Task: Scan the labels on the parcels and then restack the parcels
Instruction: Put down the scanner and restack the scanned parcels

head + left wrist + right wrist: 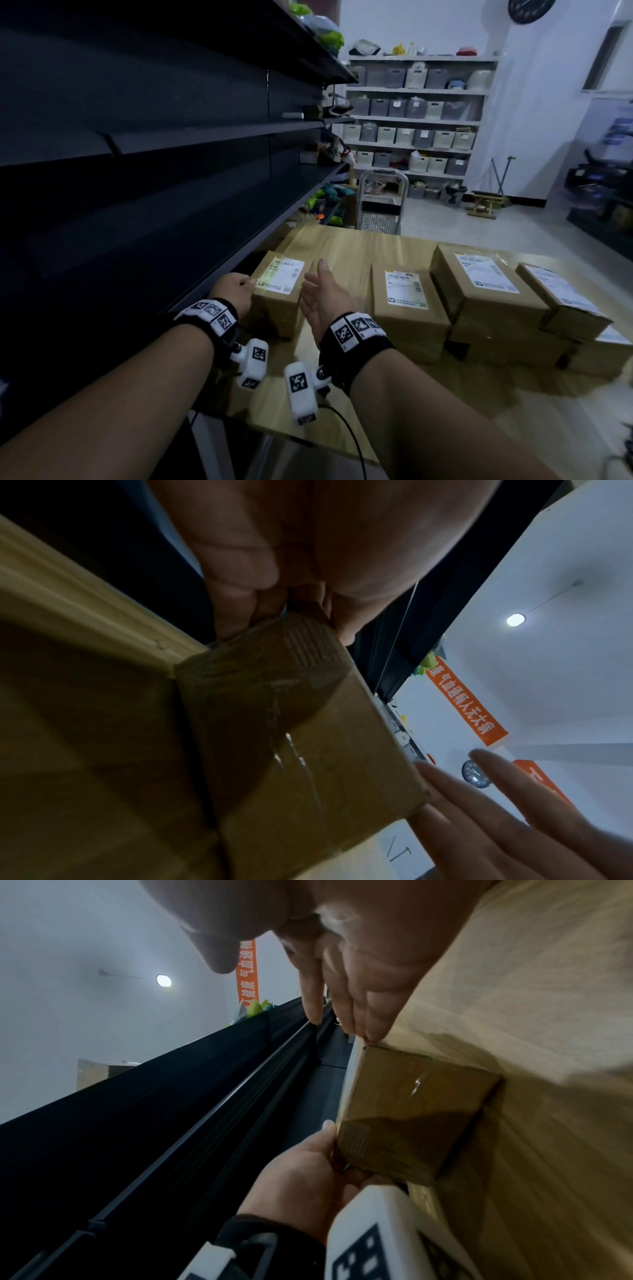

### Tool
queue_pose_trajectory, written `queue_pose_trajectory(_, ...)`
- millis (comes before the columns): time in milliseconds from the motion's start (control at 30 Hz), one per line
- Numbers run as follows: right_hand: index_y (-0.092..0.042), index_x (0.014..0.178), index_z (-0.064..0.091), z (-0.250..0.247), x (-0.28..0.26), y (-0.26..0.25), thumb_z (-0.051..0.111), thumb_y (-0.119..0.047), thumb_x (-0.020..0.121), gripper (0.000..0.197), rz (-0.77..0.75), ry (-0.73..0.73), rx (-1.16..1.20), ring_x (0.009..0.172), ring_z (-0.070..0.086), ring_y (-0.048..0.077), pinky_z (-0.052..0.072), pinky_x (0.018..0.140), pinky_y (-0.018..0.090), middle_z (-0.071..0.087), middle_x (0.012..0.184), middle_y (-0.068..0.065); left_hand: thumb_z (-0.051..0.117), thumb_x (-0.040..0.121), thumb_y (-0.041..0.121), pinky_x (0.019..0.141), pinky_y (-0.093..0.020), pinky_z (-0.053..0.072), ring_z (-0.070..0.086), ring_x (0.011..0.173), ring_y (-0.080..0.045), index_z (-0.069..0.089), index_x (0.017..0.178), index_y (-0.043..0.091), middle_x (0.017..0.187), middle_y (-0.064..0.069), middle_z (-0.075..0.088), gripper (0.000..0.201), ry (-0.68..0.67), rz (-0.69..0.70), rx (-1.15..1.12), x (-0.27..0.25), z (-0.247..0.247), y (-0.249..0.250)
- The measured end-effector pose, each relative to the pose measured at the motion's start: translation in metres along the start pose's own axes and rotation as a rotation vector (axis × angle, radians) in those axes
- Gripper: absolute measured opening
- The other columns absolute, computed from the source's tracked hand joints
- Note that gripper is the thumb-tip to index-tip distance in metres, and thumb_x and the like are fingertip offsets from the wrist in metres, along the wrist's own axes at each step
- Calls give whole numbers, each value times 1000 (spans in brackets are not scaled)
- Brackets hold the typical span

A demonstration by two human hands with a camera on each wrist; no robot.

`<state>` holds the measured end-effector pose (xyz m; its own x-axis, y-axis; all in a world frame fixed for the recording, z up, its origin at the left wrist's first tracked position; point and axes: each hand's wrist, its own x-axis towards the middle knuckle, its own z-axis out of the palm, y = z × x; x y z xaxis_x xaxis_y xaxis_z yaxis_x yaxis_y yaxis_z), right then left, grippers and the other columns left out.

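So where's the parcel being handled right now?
In the head view, the brown cardboard parcel sits at the wooden table's left edge, beside the dark shelving, between both hands.

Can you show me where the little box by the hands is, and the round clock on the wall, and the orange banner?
little box (281,280): head view, on its white label.
round clock (525,9): head view, on its dark face.
orange banner (466,704): left wrist view, on its middle strip with writing.

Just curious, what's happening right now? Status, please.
Left hand grips parcel's near corner. Right hand open beside it. Other parcels stacked right, clear.
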<state>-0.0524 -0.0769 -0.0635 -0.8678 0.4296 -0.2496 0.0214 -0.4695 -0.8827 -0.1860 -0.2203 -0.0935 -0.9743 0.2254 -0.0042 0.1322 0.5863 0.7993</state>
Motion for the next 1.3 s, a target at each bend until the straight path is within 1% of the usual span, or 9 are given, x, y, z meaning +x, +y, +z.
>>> queue_pose_trajectory(133,-4,131,65,-12,8,7,60,-61,99,66,55,11,52,116,72,26,55,106,39,76,125,16,51,116,29,92,-41,54,73,106,-36,75,104,8,108,-15,78,34,9,22,-17,2,2,-12)
queue_pose_trajectory(267,-4,135,63,-32,10,4,58,-64,98,70,42,6,125,139,57,31,41,121,47,62,146,18,53,111,49,86,-42,55,75,104,-37,76,109,6,105,-14,79,49,68,-25,-137,-6,-1,-8)
queue_pose_trajectory(367,-3,128,66,-50,0,-4,56,-61,100,66,-28,29,194,128,65,35,48,116,49,69,135,21,60,105,58,111,-50,53,67,133,-33,67,145,11,146,-10,70,62,206,13,-167,-20,-2,9)
queue_pose_trajectory(467,-1,120,69,-75,-13,-13,55,-58,102,60,-116,118,261,111,75,35,59,100,48,79,116,19,69,105,42,116,-47,52,62,137,-25,65,146,21,150,-2,62,46,300,128,-214,-50,8,38)
queue_pose_trajectory(633,0,106,68,-120,-30,-22,58,-48,104,49,-199,289,293,78,76,30,64,78,44,76,86,14,74,102,33,88,-32,55,71,107,-17,73,130,21,119,3,75,30,81,178,-338,-98,60,81)
queue_pose_trajectory(767,-2,100,70,-162,-45,-31,62,-41,103,40,-238,455,279,62,65,25,57,64,41,69,73,10,71,105,43,114,-46,54,68,125,-22,63,148,22,140,3,70,49,-158,122,-322,-117,110,97)
queue_pose_trajectory(933,-9,102,77,-210,-47,-24,65,-49,93,43,-210,622,174,82,70,26,59,76,43,75,83,6,64,110,34,123,-40,45,59,143,-21,55,159,19,160,-1,61,52,-220,101,-348,-125,145,107)
queue_pose_trajectory(1133,-18,99,80,-251,-22,-8,61,-82,56,79,-78,630,52,101,74,34,54,102,58,82,101,7,56,115,28,96,-29,42,57,112,-11,59,156,18,142,2,69,43,-236,97,-386,-132,158,118)
queue_pose_trajectory(1300,-23,98,74,-261,1,6,52,-93,52,87,-3,582,-67,115,67,36,49,109,59,74,123,10,58,113,28,111,-39,53,68,126,-18,64,151,22,143,4,72,38,-193,86,-360,-129,160,112)
